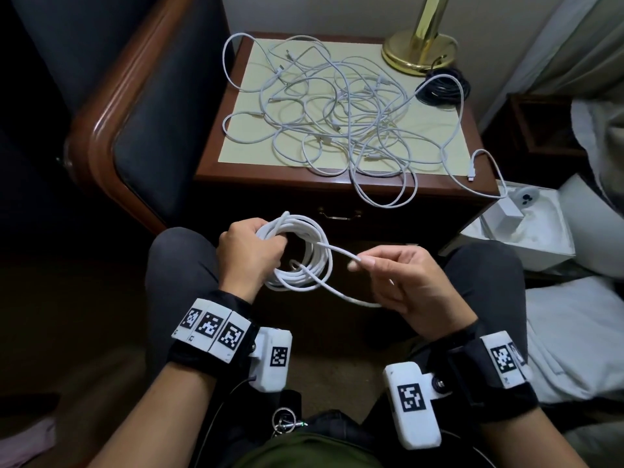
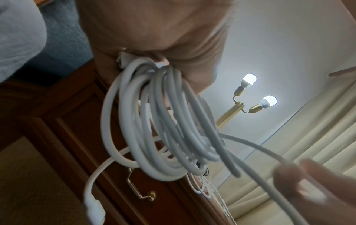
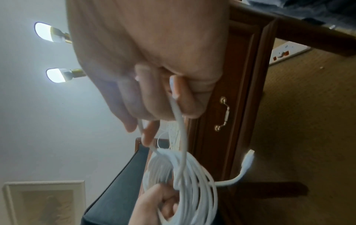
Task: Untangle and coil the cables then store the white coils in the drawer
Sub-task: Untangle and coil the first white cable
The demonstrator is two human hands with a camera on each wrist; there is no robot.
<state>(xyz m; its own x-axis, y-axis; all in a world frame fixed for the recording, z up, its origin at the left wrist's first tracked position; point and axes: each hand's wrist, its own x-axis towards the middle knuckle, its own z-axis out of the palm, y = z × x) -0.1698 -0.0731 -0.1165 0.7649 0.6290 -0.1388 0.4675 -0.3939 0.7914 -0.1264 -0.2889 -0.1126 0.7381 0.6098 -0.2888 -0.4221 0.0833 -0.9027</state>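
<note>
In front of the dark wooden nightstand [image 1: 337, 194], above the lap, a round coil of smooth white cable [image 1: 297, 255] was held. The coil was made of several loops bunched together, and it was gripped at its left side by the left hand [image 1: 251, 253], whose fingers [image 1: 275, 243] were curled through the middle of the loops. In the left wrist view the loops [image 2: 154, 129] were seen hanging from the closed fist, with a white plug end [image 2: 94, 210] dangling below them. The loose tail of the same cable [image 1: 341, 253] was pinched between thumb and forefinger of the right hand [image 1: 398, 278], just right of the coil; the remaining fingers were loosely bent, and a slack bow of cable ran beneath the palm back to the coil. In the right wrist view the tail [image 3: 178, 115] was seen passing down through the curled fingers [image 3: 185, 97] to the coil [image 3: 185, 182].

On the pale, matte inlay of the counter [image 1: 250, 143] atop the nightstand, a loose tangle of thin white cables [image 1: 337, 106] was spread, with some loops drooping over the front edge. At the back right corner of the nightstand a polished brass lamp base [image 1: 418, 49] was stood, and a coil of black cable [image 1: 442, 86] was laid just beside it. The drawer [image 1: 317, 216] in the nightstand front, fitted with a brass handle [image 1: 339, 214], was closed.
</note>
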